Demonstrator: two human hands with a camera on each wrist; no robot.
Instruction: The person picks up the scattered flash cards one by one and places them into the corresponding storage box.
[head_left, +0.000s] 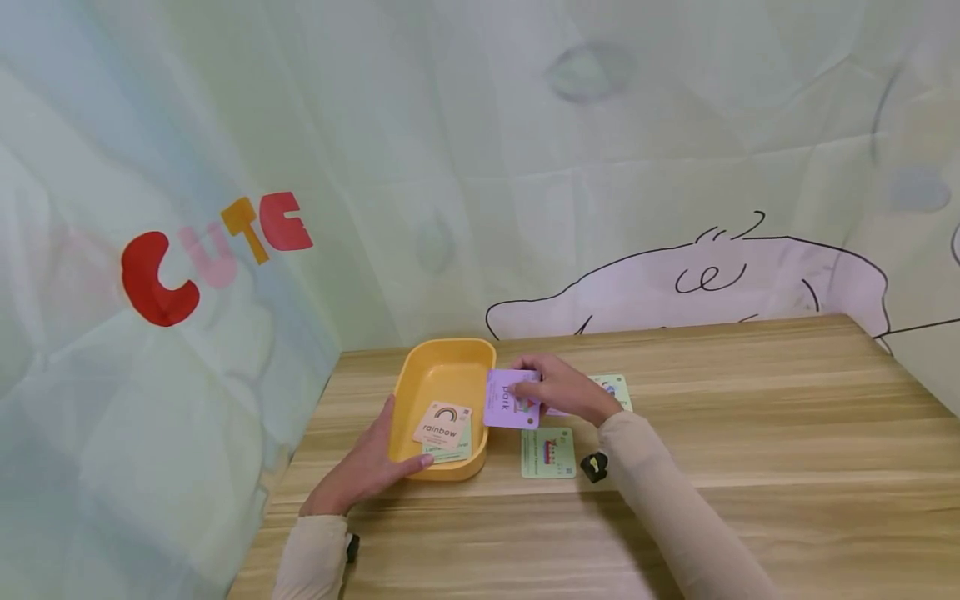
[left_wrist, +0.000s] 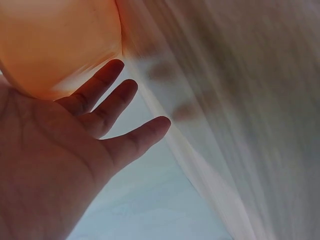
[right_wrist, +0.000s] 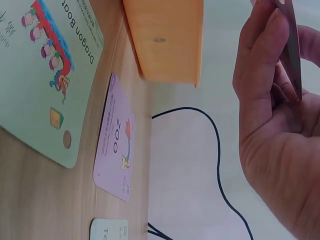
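My right hand (head_left: 564,387) pinches a purple card (head_left: 498,406) printed "park", held up at the right rim of a yellow plastic box (head_left: 442,347). In the right wrist view this card (right_wrist: 292,55) shows edge-on between fingers and thumb. My left hand (head_left: 369,460) holds the box at its near left corner, thumb over the rim; three of its fingers (left_wrist: 135,142) spread along the outside. Inside the box, a peach "rainbow" card (head_left: 441,423) overlaps a green card (head_left: 459,451).
A green dragon boat card (head_left: 548,454) lies right of the box. Past it lie a purple "zoo" card (right_wrist: 116,140), partly hidden by my right hand in the head view, and another green card (head_left: 617,390). A printed curtain (head_left: 450,167) hangs behind the wooden table (head_left: 750,417).
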